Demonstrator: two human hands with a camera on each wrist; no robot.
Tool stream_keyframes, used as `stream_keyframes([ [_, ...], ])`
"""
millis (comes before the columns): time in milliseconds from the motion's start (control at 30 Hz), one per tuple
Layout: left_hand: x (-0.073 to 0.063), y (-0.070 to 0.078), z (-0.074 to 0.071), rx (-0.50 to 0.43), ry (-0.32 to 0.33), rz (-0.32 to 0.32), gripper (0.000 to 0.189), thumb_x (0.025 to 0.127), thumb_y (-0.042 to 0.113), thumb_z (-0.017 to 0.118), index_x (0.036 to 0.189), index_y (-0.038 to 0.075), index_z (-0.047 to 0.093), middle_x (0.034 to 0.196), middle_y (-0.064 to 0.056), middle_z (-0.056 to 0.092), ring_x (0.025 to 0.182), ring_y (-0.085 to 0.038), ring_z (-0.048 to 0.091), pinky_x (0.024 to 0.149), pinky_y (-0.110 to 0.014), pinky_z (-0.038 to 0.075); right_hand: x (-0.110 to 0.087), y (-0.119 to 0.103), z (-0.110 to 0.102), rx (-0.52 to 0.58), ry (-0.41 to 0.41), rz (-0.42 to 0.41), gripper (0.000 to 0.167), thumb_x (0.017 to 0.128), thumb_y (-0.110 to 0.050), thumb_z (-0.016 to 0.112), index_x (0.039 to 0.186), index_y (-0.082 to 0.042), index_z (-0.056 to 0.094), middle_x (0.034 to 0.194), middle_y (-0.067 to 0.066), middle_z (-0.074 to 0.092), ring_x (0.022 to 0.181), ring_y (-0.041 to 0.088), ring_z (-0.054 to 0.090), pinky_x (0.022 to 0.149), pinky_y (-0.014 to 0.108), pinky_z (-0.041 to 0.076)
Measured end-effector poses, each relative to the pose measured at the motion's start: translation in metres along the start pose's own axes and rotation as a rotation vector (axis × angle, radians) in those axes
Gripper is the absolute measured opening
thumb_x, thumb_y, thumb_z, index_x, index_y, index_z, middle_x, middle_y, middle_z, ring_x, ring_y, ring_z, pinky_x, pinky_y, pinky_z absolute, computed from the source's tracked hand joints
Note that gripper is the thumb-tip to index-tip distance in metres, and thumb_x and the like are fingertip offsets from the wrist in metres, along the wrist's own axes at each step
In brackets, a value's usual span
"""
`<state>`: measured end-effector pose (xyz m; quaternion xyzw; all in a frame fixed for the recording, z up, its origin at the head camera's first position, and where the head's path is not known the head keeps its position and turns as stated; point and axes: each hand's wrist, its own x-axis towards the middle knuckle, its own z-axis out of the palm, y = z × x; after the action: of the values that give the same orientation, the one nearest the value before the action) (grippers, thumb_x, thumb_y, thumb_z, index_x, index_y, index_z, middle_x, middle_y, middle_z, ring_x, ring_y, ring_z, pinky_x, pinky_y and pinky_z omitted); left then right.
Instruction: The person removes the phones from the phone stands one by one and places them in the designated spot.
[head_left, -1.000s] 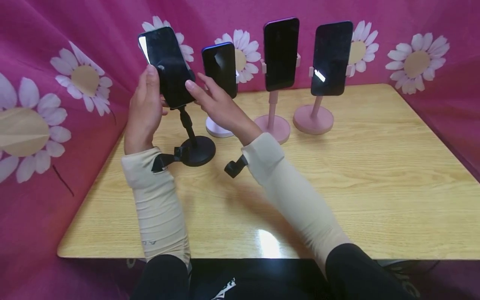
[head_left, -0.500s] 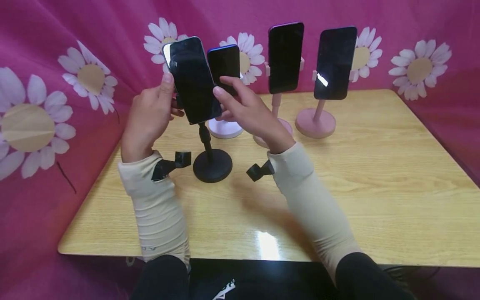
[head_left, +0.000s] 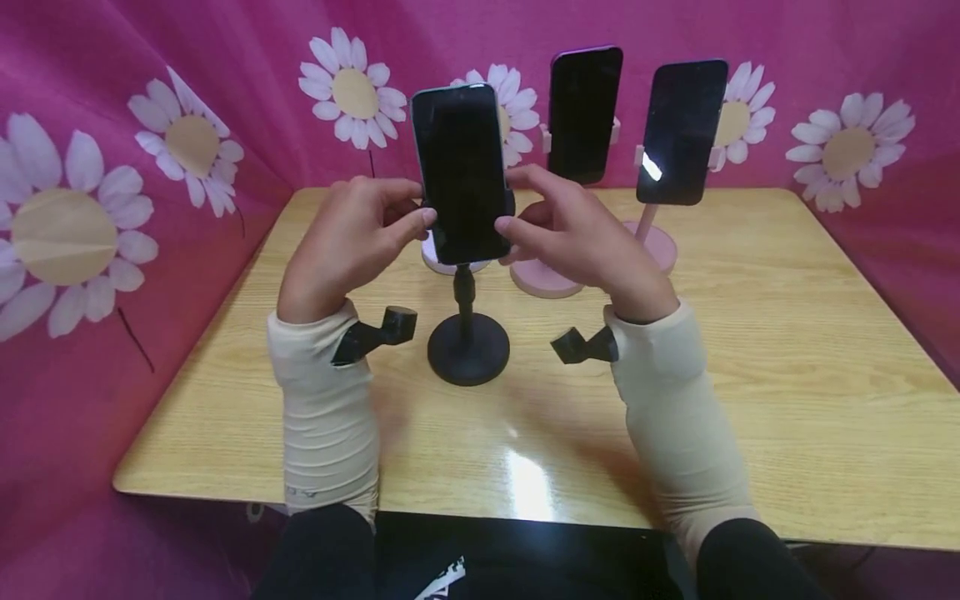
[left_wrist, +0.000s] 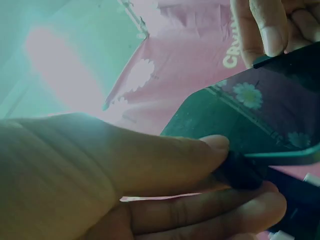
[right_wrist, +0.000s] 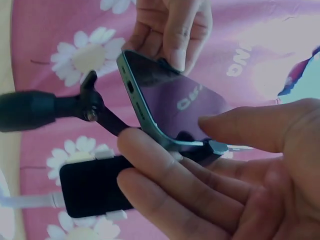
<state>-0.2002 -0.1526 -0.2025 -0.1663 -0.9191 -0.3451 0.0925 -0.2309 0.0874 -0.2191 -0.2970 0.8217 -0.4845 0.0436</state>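
A dark-screened phone (head_left: 461, 175) with a greenish edge stands nearly upright in the clamp of a black phone stand (head_left: 468, 354). My left hand (head_left: 348, 242) is at the phone's left side; in the left wrist view its thumb and fingers pinch the black clamp end (left_wrist: 242, 170) at the edge. On the opposite side my right hand (head_left: 588, 237) holds the other clamp end (right_wrist: 212, 149), thumb over the phone's edge and fingers behind. The stand's round base is on the table (head_left: 750, 400). Most of the clamp's back is hidden by the phone.
Behind, a pink stand (head_left: 547, 279) holds a purple-edged phone (head_left: 585, 117), and another pink stand (head_left: 660, 250) holds a dark phone (head_left: 682, 133). A white stand (head_left: 438, 258) with a smaller phone (right_wrist: 95, 187) is mostly hidden behind mine. A pink flowered cloth (head_left: 262, 50) hangs around the table.
Both hands have moved the black stand and its phone right and nearer to me. The phone has turned from leaning left to almost upright, now covering the smaller phone behind.
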Motion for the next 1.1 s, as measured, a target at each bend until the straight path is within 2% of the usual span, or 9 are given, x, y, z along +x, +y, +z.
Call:
stream_keyframes([
  [133, 0.004, 0.006, 0.009, -0.020, -0.018, 0.058, 0.029, 0.093, 0.019, 0.065, 0.120, 0.009, 0.068, 0.089, -0.007, 0.070, 0.074, -0.020, 0.060, 0.059, -0.036, 0.044, -0.012, 0.001, -0.012, -0.083, 0.006, 0.024, 0.046, 0.093, -0.018, 0.064, 0.136, -0.015, 0.046, 0.105, 0.007, 0.068, 0.085, 0.018, 0.071, 0.085, 0.037, 0.054],
  [333, 0.009, 0.016, 0.024, -0.030, -0.034, 0.120, 0.024, 0.093, 0.019, 0.066, 0.114, 0.009, 0.070, 0.084, -0.005, 0.070, 0.074, -0.016, 0.062, 0.061, -0.034, 0.047, -0.029, 0.000, -0.029, -0.152, -0.016, 0.068, 0.040, 0.094, -0.021, 0.064, 0.129, -0.012, 0.046, 0.104, 0.008, 0.069, 0.088, 0.020, 0.071, 0.092, 0.045, 0.050],
  [433, 0.012, 0.021, 0.029, -0.024, -0.038, 0.140, 0.024, 0.092, 0.020, 0.066, 0.113, 0.009, 0.070, 0.083, -0.005, 0.070, 0.075, -0.015, 0.063, 0.060, -0.034, 0.048, -0.035, -0.002, -0.037, -0.192, -0.028, 0.082, 0.040, 0.094, -0.022, 0.064, 0.128, -0.010, 0.045, 0.097, 0.009, 0.071, 0.088, 0.020, 0.071, 0.092, 0.046, 0.048],
  [667, 0.016, 0.031, 0.038, -0.026, -0.045, 0.146, 0.032, 0.092, 0.020, 0.066, 0.122, 0.008, 0.067, 0.090, -0.005, 0.071, 0.076, -0.014, 0.064, 0.065, -0.030, 0.051, -0.047, -0.005, -0.051, -0.220, -0.051, 0.100, 0.044, 0.094, -0.024, 0.064, 0.129, -0.010, 0.043, 0.095, 0.008, 0.072, 0.087, 0.021, 0.071, 0.092, 0.049, 0.049],
  [833, 0.017, 0.033, 0.041, -0.050, -0.037, 0.150, 0.035, 0.091, 0.021, 0.068, 0.123, 0.007, 0.066, 0.093, -0.006, 0.072, 0.079, -0.015, 0.066, 0.071, -0.030, 0.053, -0.049, -0.004, -0.056, -0.216, -0.059, 0.126, 0.045, 0.094, -0.024, 0.063, 0.131, -0.011, 0.041, 0.097, 0.010, 0.072, 0.088, 0.021, 0.071, 0.091, 0.045, 0.050],
  [1100, 0.021, 0.034, 0.047, -0.109, -0.051, 0.121, 0.037, 0.090, 0.022, 0.069, 0.125, 0.008, 0.064, 0.098, -0.006, 0.072, 0.086, -0.015, 0.068, 0.080, -0.033, 0.054, -0.053, 0.000, -0.062, -0.187, -0.063, 0.141, 0.042, 0.095, -0.021, 0.062, 0.130, -0.009, 0.041, 0.104, 0.013, 0.071, 0.091, 0.023, 0.071, 0.094, 0.050, 0.048],
])
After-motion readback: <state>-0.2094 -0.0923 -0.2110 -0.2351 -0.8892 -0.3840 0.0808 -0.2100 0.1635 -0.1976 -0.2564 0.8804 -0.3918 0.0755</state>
